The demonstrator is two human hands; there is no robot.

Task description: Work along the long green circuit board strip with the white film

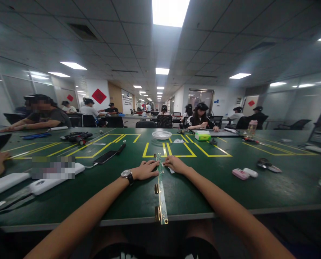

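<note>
A long office stretches ahead of you towards 12 o'clock under a panelled ceiling, with people seated in the background. Your green table [203, 190] fills the foreground, marked out with yellow tape lines [173, 156]. A person in a dark short-sleeved shirt [48, 117] leans on it at 10 o'clock, and one in a striped dark jacket [189, 122] sits at 1 o'clock.

A slim circuit-board strip [162, 196] lies straight in front of you. Its long axis runs from 6 to 12 o'clock: the near end overlaps the table's front edge, pointing at you, and the far end lies between your hands. Gold-coloured parts line its left side.

Your left hand [146, 169] is palm down, fingers extended, with the fingertips on the strip's far half. Your right hand [175, 164] is narrow, fingers bunched at the strip's right edge; whether they pinch anything, you cannot tell.

A white oblong block [58, 180] lies near 9 o'clock, cabled to a dark phone [106, 157] at 10. A clear dish [161, 135] sits at 12, a green-and-white packet [202, 136] at 1, a pink case [240, 174] at 3. A small white scrap [172, 171] lies just beside your right hand.
</note>
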